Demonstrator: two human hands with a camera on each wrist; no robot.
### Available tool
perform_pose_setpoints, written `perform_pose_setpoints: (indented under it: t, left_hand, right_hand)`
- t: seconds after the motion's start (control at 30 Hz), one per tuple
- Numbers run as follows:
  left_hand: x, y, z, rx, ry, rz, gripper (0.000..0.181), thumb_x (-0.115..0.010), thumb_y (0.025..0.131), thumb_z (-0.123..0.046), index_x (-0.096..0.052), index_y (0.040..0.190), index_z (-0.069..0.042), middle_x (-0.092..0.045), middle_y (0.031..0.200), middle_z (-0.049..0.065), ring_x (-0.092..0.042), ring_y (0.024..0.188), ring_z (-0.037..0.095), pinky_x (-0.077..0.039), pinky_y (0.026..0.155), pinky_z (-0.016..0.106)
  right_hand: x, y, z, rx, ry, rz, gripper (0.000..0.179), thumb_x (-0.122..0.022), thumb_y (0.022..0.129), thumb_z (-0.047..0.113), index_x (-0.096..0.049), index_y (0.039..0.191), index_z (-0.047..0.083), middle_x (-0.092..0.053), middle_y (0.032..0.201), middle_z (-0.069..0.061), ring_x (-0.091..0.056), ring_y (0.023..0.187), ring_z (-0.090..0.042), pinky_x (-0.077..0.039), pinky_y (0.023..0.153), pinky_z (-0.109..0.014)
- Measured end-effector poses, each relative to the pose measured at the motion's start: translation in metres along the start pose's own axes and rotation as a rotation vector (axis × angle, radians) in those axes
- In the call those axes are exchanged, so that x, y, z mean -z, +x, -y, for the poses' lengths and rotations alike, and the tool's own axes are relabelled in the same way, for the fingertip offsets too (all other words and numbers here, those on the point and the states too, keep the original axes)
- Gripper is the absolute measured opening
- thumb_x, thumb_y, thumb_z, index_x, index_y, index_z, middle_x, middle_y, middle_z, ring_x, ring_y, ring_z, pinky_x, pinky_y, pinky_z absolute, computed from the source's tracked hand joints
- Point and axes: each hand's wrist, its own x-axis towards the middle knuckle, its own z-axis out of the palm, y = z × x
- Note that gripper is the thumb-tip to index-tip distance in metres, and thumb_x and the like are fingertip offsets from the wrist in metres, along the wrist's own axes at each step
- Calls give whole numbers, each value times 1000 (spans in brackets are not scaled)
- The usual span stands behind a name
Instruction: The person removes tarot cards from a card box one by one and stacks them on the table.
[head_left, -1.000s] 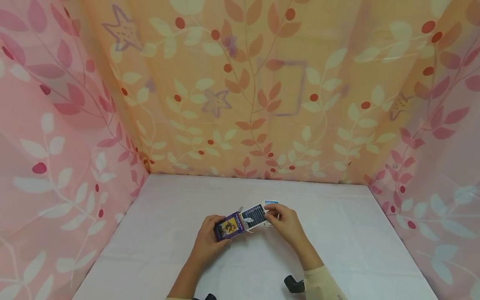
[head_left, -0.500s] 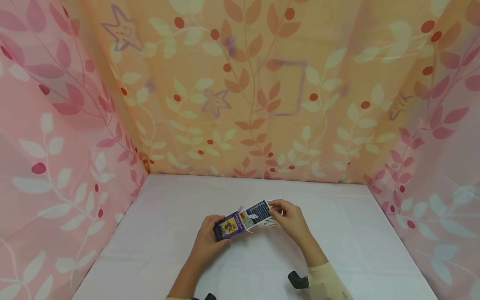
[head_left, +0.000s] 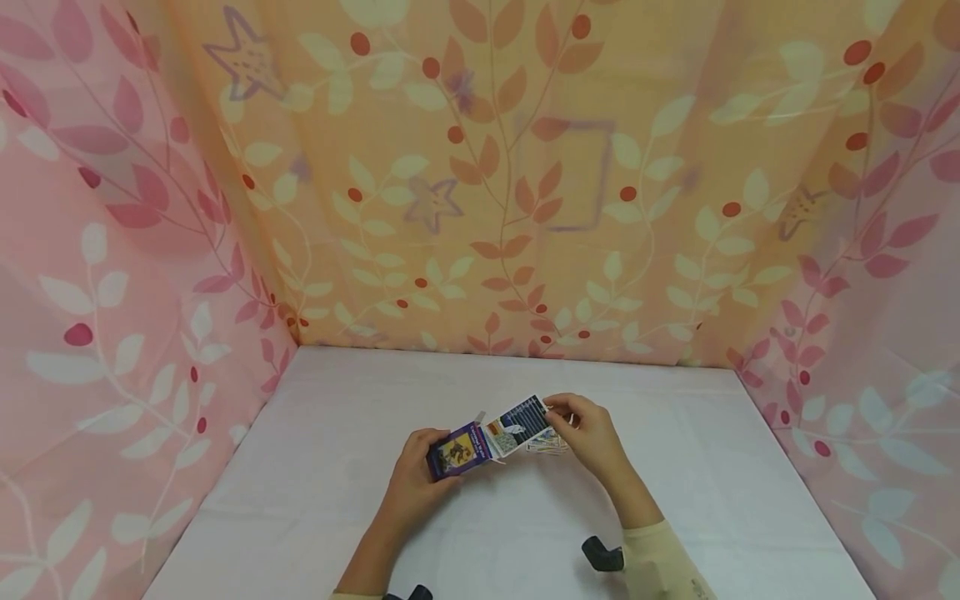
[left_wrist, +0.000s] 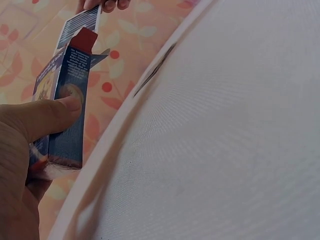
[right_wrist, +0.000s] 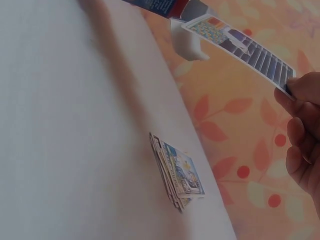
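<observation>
A small purple-blue card box (head_left: pixel 459 452) with a yellow picture on its front lies tilted in my left hand (head_left: pixel 417 468), the thumb along its narrow side in the left wrist view. Its red end flap (left_wrist: pixel 85 40) stands open. From the open end sticks a card (head_left: pixel 517 425) with a dark striped part and a colourful part. My right hand (head_left: pixel 588 429) pinches the card's outer end between thumb and fingertips. Below that hand a small stack of cards (right_wrist: pixel 180 172) lies on the white table, partly hidden by the hand in the head view.
The white table (head_left: pixel 337 517) ends at a patterned orange curtain (head_left: pixel 480 208) behind, with pink curtains (head_left: pixel 135 333) at the left and right. A black wrist-mounted piece (head_left: pixel 602 554) sits by the right sleeve (head_left: pixel 663 558).
My right hand has moved right and slightly away, drawing the card farther out of the box. The left hand and box have stayed nearly still. More of the card's colourful part shows.
</observation>
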Motion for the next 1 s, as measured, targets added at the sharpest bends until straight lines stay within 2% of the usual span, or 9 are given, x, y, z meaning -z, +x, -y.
perform_pose_setpoints:
  t: [0.3,0.63,0.8,1.0]
  left_hand:
    - [0,2,-1,-10,-6,-4,80,-96,68,-16,-56,137,-28,-53,137,-4,-55,130,21,-44,113,51]
    - [-2,0,2,10,2,3,79,-96,68,-18,-57,136,-27,-54,137,-4,-55,128,23,-44,113,51]
    - [0,1,0,26,-11,-4,80,-96,67,-17,-57,135,-31,-53,135,-8,-55,128,20,-44,113,49]
    - [1,1,2,11,-13,-8,80,-96,67,-16,-57,135,-28,-54,134,-7,-56,126,20,-45,111,51]
  right_hand:
    - [13,7,-4,-5,-37,-8,19,-77,90,10,-77,108,14,-68,85,4,-56,75,-9,-49,65,-23]
    - [25,14,-13,-20,-80,3,17,-75,93,10,-77,108,16,-69,88,4,-57,77,-11,-50,67,-25]
    - [25,19,-20,-18,-90,12,16,-74,94,11,-77,108,18,-67,87,5,-56,77,-11,-49,66,-24]
    - [22,24,-29,-42,-95,37,15,-73,94,11,-78,107,17,-66,87,4,-55,77,-14,-48,66,-26]
